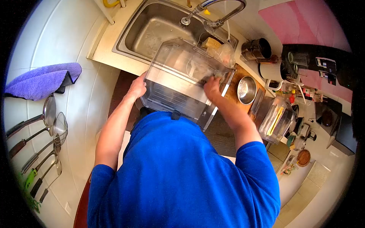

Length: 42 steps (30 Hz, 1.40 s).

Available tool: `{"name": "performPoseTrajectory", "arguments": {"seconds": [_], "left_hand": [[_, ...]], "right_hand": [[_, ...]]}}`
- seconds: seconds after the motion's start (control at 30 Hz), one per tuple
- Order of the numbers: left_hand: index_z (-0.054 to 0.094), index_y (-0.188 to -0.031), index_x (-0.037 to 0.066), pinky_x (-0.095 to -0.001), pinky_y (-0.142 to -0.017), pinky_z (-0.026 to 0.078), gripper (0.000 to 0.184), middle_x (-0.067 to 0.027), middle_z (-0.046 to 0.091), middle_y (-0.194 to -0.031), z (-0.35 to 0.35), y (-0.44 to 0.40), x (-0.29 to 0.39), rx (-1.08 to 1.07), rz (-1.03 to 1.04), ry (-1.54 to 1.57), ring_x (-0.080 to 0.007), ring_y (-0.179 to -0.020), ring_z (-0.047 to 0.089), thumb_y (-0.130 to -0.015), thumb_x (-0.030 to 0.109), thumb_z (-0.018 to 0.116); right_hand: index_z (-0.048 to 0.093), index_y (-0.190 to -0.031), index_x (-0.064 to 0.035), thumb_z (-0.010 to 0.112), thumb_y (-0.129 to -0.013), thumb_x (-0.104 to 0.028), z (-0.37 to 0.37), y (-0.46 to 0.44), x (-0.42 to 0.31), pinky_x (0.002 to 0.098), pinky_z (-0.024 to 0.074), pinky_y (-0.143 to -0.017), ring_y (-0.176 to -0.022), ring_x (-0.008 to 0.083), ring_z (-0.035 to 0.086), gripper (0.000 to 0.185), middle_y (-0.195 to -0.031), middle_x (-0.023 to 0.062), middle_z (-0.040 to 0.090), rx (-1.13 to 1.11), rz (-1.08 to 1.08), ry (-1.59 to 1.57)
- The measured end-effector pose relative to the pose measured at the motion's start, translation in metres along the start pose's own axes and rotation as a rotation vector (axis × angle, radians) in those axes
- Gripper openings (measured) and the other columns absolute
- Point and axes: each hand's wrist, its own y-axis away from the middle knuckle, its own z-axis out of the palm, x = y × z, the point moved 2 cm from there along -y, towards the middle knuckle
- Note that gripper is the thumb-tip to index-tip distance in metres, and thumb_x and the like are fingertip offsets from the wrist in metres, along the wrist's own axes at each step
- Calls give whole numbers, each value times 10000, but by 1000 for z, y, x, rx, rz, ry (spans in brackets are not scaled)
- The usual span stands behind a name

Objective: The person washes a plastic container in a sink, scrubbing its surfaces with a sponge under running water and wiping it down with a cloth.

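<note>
A large clear plastic drawer (171, 99) leans tilted against the counter's front edge, partly over the sink. My left hand (138, 87) is closed on its left rim. My right hand (212, 86) reaches inside, near the right wall, with its fingers curled together at the plastic. A pale, blurred bit shows at the fingertips, and I cannot make out what it is. Behind the drawer lies the steel sink (146, 28), with the curved faucet (218, 22) above it.
Right of the drawer, a metal bowl (247, 90) stands on a wooden board (232, 95) by a knife (257, 100). A clear bin (274, 121) sits farther right. Dark pots (256, 49) line the back. Ladles and strainers (49, 110) hang on the left wall beside a purple towel (43, 79).
</note>
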Motion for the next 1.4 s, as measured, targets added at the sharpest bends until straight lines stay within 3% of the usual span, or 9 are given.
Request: {"name": "performPoseTrajectory", "arguments": {"seconds": [0.17,0.33,0.4,0.5,0.57,0.8,0.97,1.3,1.4], "left_hand": [[421,-1515,124,-426,-1033,471,647,-275,618,-1297,-1,0,7,-26,-12,0,-409,-1248,578,-900,-53,518],[406,-1526,129,-432,-1044,465,660,-274,611,-1312,-3,3,19,-58,-11,-40,-410,-1259,570,-901,-57,508],[413,-1525,245,-451,-951,524,776,-242,667,-1203,10,-8,-5,21,38,-36,-396,-1141,638,-834,-95,509],[411,-1525,247,-452,-949,525,773,-244,671,-1190,12,-11,-10,8,16,-64,-397,-1136,641,-837,-90,511],[413,-1523,245,-454,-951,525,753,-251,666,-1198,11,-11,-8,-9,3,-64,-402,-1137,639,-849,-76,513],[416,-1525,233,-450,-980,507,746,-251,649,-1251,16,-15,-9,16,69,-39,-401,-1171,627,-857,-95,472],[412,-1529,206,-451,-983,507,754,-251,654,-1232,8,-11,4,-13,84,-46,-401,-1158,631,-843,-102,475],[405,-1519,188,-483,-951,517,729,-260,661,-1197,15,-15,-10,-4,85,-126,-427,-1137,626,-844,-66,506],[416,-1512,202,-482,-967,511,735,-260,657,-1212,13,-15,-4,-21,47,-137,-432,-1156,616,-838,-80,493]], "right_hand": [[752,-1176,-147,627,-922,-249,14,66,-85,766,351,-1003,-1240,395,598,302,-1265,103,700,-113,-317,-178],[728,-851,-13,660,-723,-178,47,40,-77,443,570,-698,-833,391,712,219,-863,248,704,-16,-729,-634],[718,-783,-4,689,-664,-149,40,2,-43,495,545,-656,-772,405,703,190,-795,262,679,20,-838,-750],[742,-897,-13,655,-811,-123,15,-32,29,437,595,-749,-876,409,716,164,-892,215,722,512,-425,-564],[723,-990,-51,649,-834,-121,-7,-29,55,464,562,-850,-960,348,700,187,-1036,164,729,255,-36,-368],[797,-1004,-117,653,-839,-204,46,20,-57,632,533,-694,-917,328,745,236,-952,143,769,-42,-414,-416],[772,-1001,-67,664,-824,-151,36,55,-74,439,577,-728,-926,313,736,224,-950,151,757,-217,-671,-518],[779,-1099,-136,636,-904,-172,10,23,11,485,493,-929,-1172,314,652,245,-1233,106,711,172,-195,-120],[795,-962,-98,684,-852,-233,33,29,-21,460,557,-815,-998,287,727,206,-1016,126,761,44,-337,-197]]}}
